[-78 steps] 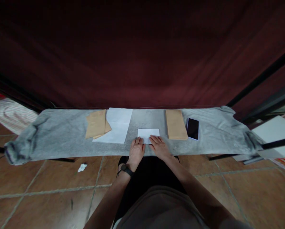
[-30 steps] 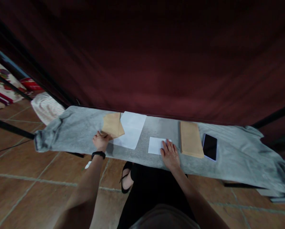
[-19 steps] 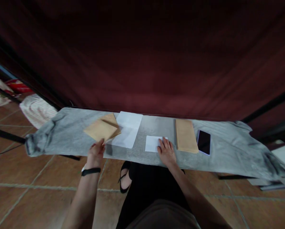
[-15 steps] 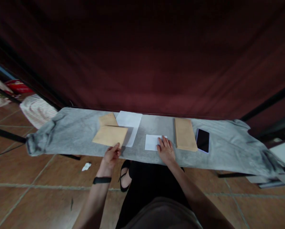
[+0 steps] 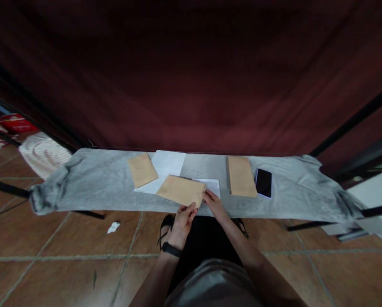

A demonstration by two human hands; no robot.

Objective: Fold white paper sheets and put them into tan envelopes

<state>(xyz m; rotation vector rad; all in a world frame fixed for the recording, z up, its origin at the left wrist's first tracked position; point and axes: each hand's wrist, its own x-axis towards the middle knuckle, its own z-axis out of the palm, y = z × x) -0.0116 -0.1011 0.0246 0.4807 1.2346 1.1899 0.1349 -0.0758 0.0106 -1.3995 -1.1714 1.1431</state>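
A tan paper envelope (image 5: 179, 189) is held tilted above the front of the grey cloth. My left hand (image 5: 185, 217) pinches its lower edge. At its right end, the fingers of my right hand (image 5: 212, 201) are closed on the edge. Partly behind the envelope lies a small white paper (image 5: 213, 186). To the left, another tan envelope (image 5: 142, 169) rests over a larger white sheet (image 5: 169, 162).
A stack of tan envelopes (image 5: 241, 175) lies on the right of the cloth-covered table (image 5: 293, 187), beside a dark-screened phone (image 5: 263, 183). A dark red curtain (image 5: 191, 94) hangs behind. Crumpled white paper (image 5: 113, 227) is on the tiled floor.
My left hand has carried the envelope rightward, in front of the small white paper. My right hand has lifted off that paper and taken the envelope's right end.
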